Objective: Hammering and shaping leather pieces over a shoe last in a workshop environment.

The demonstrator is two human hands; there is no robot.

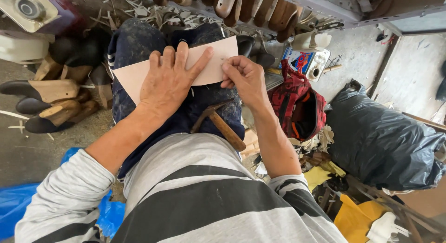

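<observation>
Pale card sheet point(211, 61) under two hands, one hammer point(222, 124)

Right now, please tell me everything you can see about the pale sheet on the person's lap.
The sheet is a flat, pale beige rectangle that looks like thin leather or card, plain and smooth. It lies tilted across the lap, on dark blue trousers, its right end higher in the picture. The left hand presses flat on its middle with fingers spread. The right hand pinches its lower right edge. A hammer lies just below it, apart from it.
</observation>
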